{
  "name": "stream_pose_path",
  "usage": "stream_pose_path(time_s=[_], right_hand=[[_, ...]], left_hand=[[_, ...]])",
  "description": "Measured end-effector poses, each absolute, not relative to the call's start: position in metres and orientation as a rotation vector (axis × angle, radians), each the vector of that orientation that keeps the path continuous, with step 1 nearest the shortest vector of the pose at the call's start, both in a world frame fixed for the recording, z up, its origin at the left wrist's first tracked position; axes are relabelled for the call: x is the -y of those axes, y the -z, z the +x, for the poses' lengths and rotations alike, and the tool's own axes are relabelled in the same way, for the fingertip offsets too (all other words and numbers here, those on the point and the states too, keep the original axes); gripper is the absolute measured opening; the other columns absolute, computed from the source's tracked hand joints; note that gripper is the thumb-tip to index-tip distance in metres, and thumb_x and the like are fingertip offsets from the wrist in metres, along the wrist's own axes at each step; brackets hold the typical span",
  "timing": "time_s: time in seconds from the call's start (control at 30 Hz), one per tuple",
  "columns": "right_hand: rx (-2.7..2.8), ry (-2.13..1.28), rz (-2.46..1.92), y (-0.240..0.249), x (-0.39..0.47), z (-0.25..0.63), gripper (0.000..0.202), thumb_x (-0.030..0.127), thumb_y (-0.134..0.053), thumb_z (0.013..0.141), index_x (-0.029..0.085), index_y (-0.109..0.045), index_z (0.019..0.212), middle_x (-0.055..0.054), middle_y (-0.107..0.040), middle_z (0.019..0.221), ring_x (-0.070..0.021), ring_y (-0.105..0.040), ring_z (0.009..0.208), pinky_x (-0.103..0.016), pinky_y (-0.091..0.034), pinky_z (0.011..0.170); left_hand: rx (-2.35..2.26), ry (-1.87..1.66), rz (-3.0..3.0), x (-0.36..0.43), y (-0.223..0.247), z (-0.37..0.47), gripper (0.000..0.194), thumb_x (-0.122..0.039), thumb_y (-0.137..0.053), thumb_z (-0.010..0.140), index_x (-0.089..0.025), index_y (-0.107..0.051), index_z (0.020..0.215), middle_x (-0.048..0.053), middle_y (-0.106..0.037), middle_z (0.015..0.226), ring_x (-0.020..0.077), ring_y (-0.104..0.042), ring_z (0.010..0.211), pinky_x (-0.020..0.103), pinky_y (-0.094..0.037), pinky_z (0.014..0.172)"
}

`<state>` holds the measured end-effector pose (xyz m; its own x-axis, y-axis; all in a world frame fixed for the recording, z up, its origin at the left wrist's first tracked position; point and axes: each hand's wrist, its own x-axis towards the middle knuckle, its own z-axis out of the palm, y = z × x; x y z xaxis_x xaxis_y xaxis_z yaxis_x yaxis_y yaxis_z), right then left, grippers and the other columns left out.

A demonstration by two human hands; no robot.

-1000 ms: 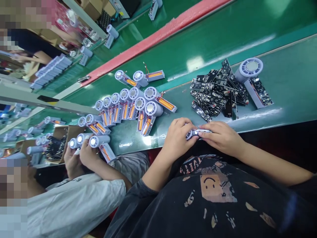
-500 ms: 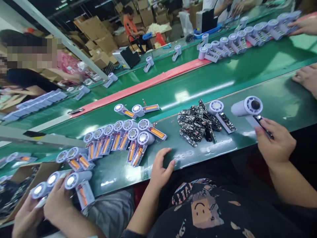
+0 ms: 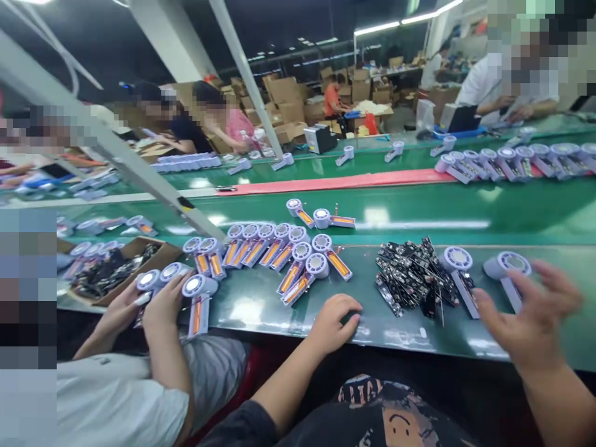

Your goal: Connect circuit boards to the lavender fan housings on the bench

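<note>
Fig. Right hand (image 3: 540, 316) at a lavender plastic handheld fan with a round head (image 3: 503, 266); left hand (image 3: 334, 324) well apart from it.

Nearest, the left hand rests at the edge of the glossy green tabletop (image 3: 261, 313), thumb and fingers loosely curled with a gap between, nothing seen in their grasp. The right hand, blurred, spreads thumb and fingers wide and appears to hold nothing; whether it touches the fan cannot be told. The fan lies just beyond its fingers, head to their left, the handle's long axis running back toward the wearer and slightly rightward, partly hidden. Just left lies a second lavender fan bearing a black circuit board (image 3: 459, 261); farther off runs a red strip (image 3: 344, 182).
</note>
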<state>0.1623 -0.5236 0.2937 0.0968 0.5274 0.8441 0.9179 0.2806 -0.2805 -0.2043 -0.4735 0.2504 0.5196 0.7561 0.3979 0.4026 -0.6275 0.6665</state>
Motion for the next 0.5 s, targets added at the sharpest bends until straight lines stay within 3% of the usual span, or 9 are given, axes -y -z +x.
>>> stream_pose_path(time_s=[0.07, 0.13, 0.17, 0.27, 0.37, 0.5], right_hand=[[1.975, 0.378, -1.213, -0.321, 0.494, 0.116, 0.049, 0.033, -0.067, 0.091, 0.035, -0.058, 0.138, -0.012, -0.061, 0.137, -0.0378, -0.058, 0.125, -0.061, -0.047, 0.106], [2.312, 0.156, -1.386, -0.342, 0.451, 0.066, 0.039, 0.033, -0.059, 0.096, 0.029, -0.062, 0.135, -0.010, -0.060, 0.143, -0.0310, -0.056, 0.131, -0.054, -0.044, 0.112], [2.424, 0.033, -1.607, -0.350, 0.426, 0.043, 0.042, 0.033, -0.058, 0.097, 0.028, -0.060, 0.138, -0.009, -0.052, 0.153, -0.0283, -0.048, 0.140, -0.050, -0.038, 0.119], [2.424, -0.018, -1.811, -0.360, 0.351, -0.014, 0.053, 0.032, -0.067, 0.094, 0.019, -0.056, 0.144, -0.017, -0.045, 0.158, -0.0338, -0.042, 0.146, -0.055, -0.036, 0.119], [2.342, -0.079, -1.992, -0.357, 0.297, -0.048, 0.052, 0.040, -0.068, 0.095, 0.020, -0.055, 0.142, -0.014, -0.049, 0.153, -0.0339, -0.048, 0.139, -0.061, -0.040, 0.114], [2.319, -0.170, -1.997, -0.354, 0.275, -0.065, 0.042, 0.040, -0.065, 0.098, 0.018, -0.059, 0.133, -0.011, -0.060, 0.135, -0.0254, -0.063, 0.116, -0.049, -0.056, 0.097]], left_hand=[[-0.934, -0.965, 2.226, 0.473, -0.247, -0.202, 0.017, -0.025, -0.055, 0.092, -0.021, -0.070, 0.099, 0.009, -0.077, 0.099, 0.0229, -0.073, 0.098, 0.042, -0.057, 0.093], [-0.930, -0.994, 2.227, 0.473, -0.245, -0.200, 0.016, -0.022, -0.057, 0.089, -0.021, -0.071, 0.096, 0.008, -0.078, 0.097, 0.0227, -0.073, 0.096, 0.041, -0.057, 0.091], [-0.932, -0.999, 2.240, 0.473, -0.245, -0.199, 0.015, -0.020, -0.058, 0.088, -0.020, -0.071, 0.094, 0.008, -0.078, 0.095, 0.0226, -0.073, 0.094, 0.040, -0.057, 0.090], [-0.942, -0.963, 2.289, 0.472, -0.244, -0.197, 0.014, -0.016, -0.061, 0.085, -0.019, -0.073, 0.090, 0.006, -0.079, 0.091, 0.0227, -0.074, 0.091, 0.038, -0.056, 0.089], [-0.967, -0.886, 2.326, 0.467, -0.241, -0.196, 0.014, -0.014, -0.065, 0.083, -0.017, -0.075, 0.091, 0.007, -0.080, 0.092, 0.0224, -0.074, 0.091, 0.036, -0.056, 0.090], [-0.976, -0.828, 2.319, 0.456, -0.240, -0.196, 0.015, -0.020, -0.065, 0.087, -0.019, -0.078, 0.095, 0.006, -0.079, 0.092, 0.0193, -0.074, 0.089, 0.032, -0.056, 0.090]])
